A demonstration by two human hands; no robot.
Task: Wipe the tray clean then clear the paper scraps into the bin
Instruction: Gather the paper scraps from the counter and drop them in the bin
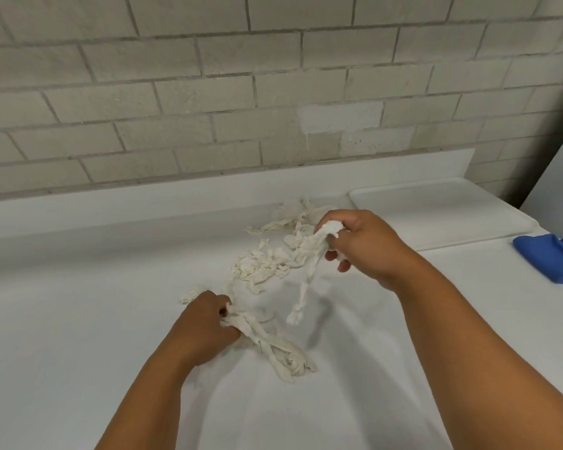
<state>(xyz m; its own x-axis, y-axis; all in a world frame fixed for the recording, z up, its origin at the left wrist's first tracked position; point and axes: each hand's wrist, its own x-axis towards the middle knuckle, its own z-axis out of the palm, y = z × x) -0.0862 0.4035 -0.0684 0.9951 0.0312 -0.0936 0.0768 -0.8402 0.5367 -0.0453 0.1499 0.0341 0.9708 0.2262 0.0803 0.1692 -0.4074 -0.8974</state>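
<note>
Both hands grip paper scraps (267, 264) mid-tabletop: left hand (205, 323) pinning strips, right hand (361, 245) lifting a bunch. The tray (436, 216) sits at the far right corner.

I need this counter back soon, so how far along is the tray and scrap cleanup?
The tray sits bare beside the folded blue cloth, so wiping looks finished. Gathering is under way: the left hand and the right hand each clutch paper scraps. Many strips lie loose on the counter, and no bin is in view, so binning is left.

near table (78, 319) bare | centre: paper scraps (267, 264) | right: tray (436, 216), cloth (546, 258)
</note>
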